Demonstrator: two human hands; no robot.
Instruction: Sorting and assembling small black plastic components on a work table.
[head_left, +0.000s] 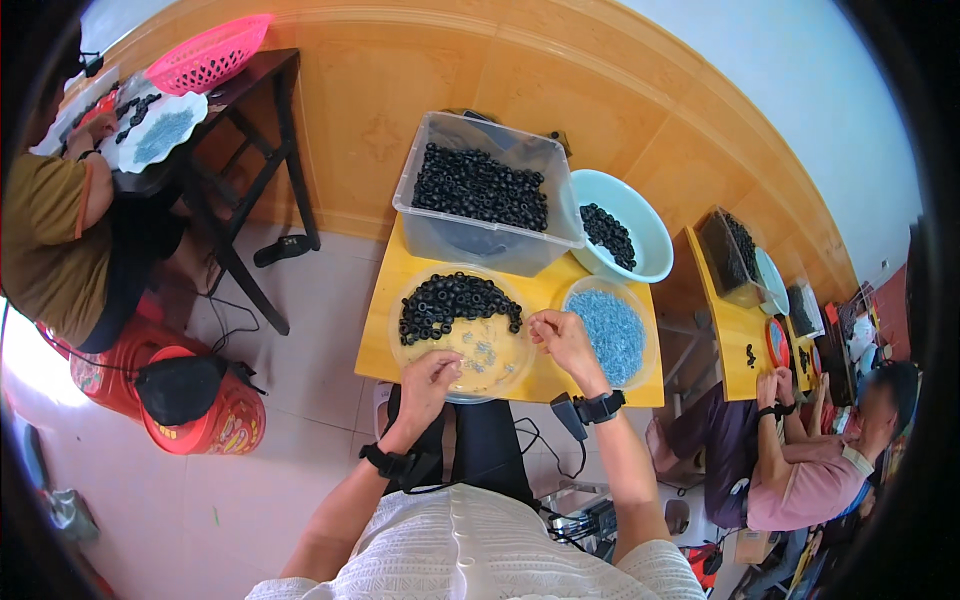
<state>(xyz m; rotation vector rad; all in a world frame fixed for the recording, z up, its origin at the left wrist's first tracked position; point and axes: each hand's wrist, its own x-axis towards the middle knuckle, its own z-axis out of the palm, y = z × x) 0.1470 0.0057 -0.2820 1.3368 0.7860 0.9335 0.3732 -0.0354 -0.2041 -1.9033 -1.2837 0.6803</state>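
A round clear tray (pixel 520 375) lies in front of me on the yellow table. Black rings (pixel 455 305) fill its far half, and small clear pieces (pixel 482 355) are scattered in its near half. My left hand (pixel 430 383) is over the tray's near left edge, thumb and fingers pinched together; what is between them is too small to name. At the tray's right side my right hand (pixel 563 347) is also closed in a pinch, close to the rings, its contents hidden. Beside it sits a clear bowl of small bluish pieces (pixel 606 335).
Behind the tray stands a large clear bin (pixel 490 245) of black rings. A pale blue basin (pixel 652 245) with more rings is to its right. Co-workers sit at a dark table (pixel 285 75) on the left and a yellow table (pixel 738 372) on the right. Red stools (pixel 215 430) stand at left.
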